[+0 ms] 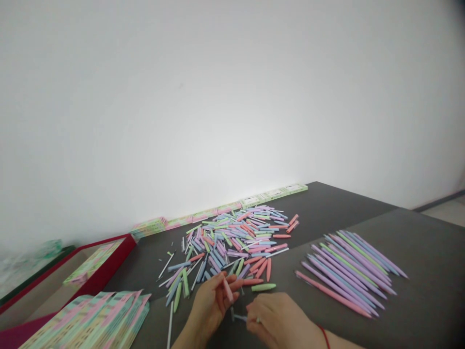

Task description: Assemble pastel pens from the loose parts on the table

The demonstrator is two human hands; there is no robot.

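Observation:
My left hand [212, 303] is closed around a pink pen barrel [227, 290], its thumb and fingers gripping it at a tilt. Close by on the right, my right hand [274, 317] is curled with its fingers together. A small pale, see-through piece [240, 318] sticks out from its fingertips, too blurred to name. Beyond both hands spreads a heap of pen parts [232, 237] in pink, purple, blue and green, with thin white refills among them. A loose green pen part [263, 287] lies just past my right hand.
Assembled pens [348, 276] lie in slanted rows on the dark table [417, 252] at right. Patterned packets [90, 317] are fanned out at front left, beside a red-rimmed box [129, 242]. Flat green and pink boxes [254, 199] line the wall. A white refill [170, 325] lies left of my left hand.

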